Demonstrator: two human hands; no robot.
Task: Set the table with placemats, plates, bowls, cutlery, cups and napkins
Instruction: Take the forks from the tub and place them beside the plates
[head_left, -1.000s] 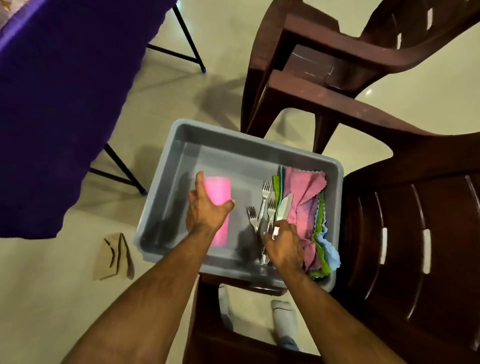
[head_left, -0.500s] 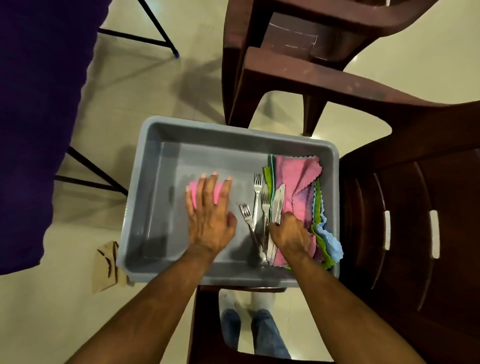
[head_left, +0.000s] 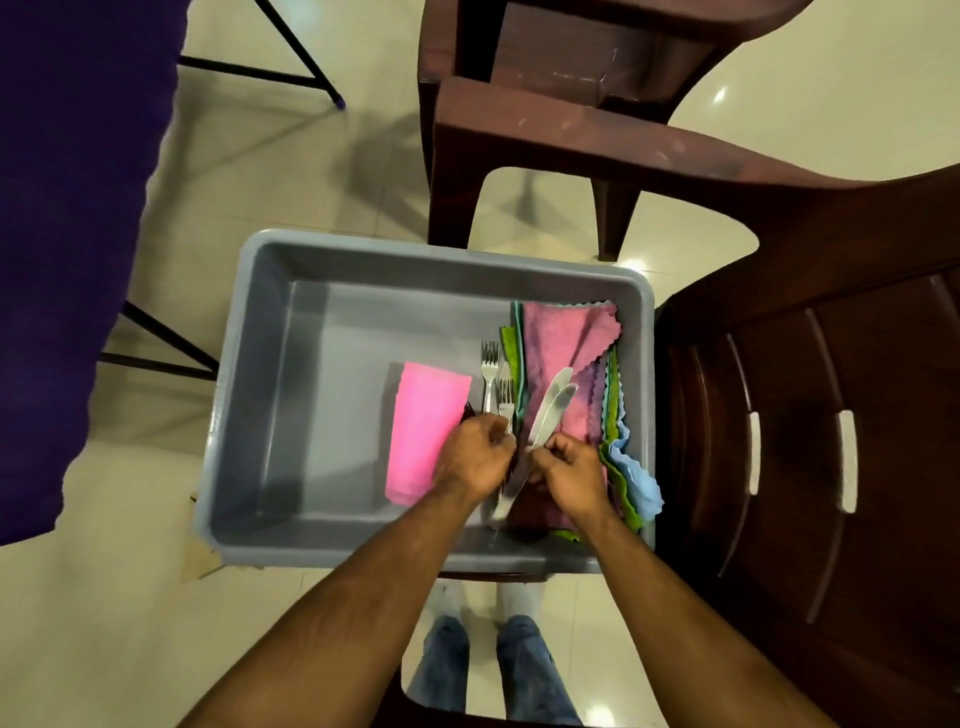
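A grey plastic tub (head_left: 249, 395) rests on a brown chair in front of me. Inside it a stack of pink cups (head_left: 423, 431) lies on its side. Right of the cups lie several forks (head_left: 493, 379). Two knives (head_left: 550, 408) slant up over a pile of folded napkins (head_left: 566, 343), pink on top with green and blue beneath. My left hand (head_left: 475, 460) has its fingers curled round the fork handles. My right hand (head_left: 569, 470) pinches the knives' handles. The two hands almost touch.
A purple-covered table (head_left: 72, 234) on black folding legs stands at the left. Brown plastic chairs (head_left: 810, 441) fill the right and the top of the view. A scrap of cardboard (head_left: 200, 564) lies on the pale tiled floor under the tub's left corner.
My left hand let go of the pink cups, which now lie in the tub, and moved right onto the forks. My right hand lifted the knives off the napkins.
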